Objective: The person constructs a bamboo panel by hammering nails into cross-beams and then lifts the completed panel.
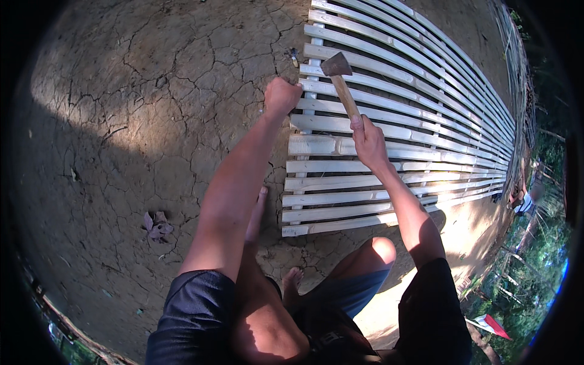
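Observation:
My right hand (369,144) grips the wooden handle of a hatchet (347,94). Its dark, broad metal head points away from me, over the slats. Below it lies a panel of pale bamboo slats (365,126), set side by side with gaps and joined by crosspieces beneath. My left hand (281,96) is closed at the panel's left edge, its thumb side against the end of a slat. Whether those fingers pinch the slat or something small is hidden.
Cracked dry earth (152,115) surrounds the panel. A small object (294,58) lies beyond my left hand, and a dry leaf (157,226) at left. Long thin poles (516,67) line the far right, with greenery and a red-and-white cloth (491,325) beyond. My bare feet are near the panel's close corner.

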The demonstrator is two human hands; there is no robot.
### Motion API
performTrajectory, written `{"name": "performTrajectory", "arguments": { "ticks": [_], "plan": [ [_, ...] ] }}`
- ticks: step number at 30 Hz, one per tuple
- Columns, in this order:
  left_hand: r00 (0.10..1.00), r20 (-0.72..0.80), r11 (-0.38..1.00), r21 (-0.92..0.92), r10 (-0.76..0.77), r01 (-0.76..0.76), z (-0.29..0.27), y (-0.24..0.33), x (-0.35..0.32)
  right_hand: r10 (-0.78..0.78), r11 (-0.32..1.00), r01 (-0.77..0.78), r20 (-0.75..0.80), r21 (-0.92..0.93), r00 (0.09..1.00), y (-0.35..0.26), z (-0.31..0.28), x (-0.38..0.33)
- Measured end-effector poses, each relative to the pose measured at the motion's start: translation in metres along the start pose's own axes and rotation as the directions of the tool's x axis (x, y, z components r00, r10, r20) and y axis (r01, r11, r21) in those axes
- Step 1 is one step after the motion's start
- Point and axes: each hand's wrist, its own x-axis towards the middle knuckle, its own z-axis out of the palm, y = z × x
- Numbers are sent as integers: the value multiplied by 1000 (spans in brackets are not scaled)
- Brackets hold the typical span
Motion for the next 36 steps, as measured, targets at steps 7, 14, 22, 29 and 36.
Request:
{"name": "performTrajectory", "arguments": {
  "ticks": [7, 14, 22, 29, 36],
  "plan": [
    [999, 36, 1000, 17, -10, 9, 10, 14, 0, 130, 978, -123, 30, -166, 991, 37, 26, 11],
    [997, 55, 994, -99, -47, 52, 8, 0, 8, 133, 965, -86, 180, -247, 975, -18, -16, 26],
    [999, 32, 985, -173, -11, 16, 10, -1, 4, 43, 801, 136, 283, -582, 958, -34, -62, 49],
    [997, 70, 971, -231, -39, 55, 10, -8, 7, -95, 904, 194, 266, -380, 959, -65, -60, 40],
    [999, 31, 967, -252, -18, 26, 15, -10, 9, 49, 855, 140, 346, -500, 937, -56, -64, 51]
  ]
}}
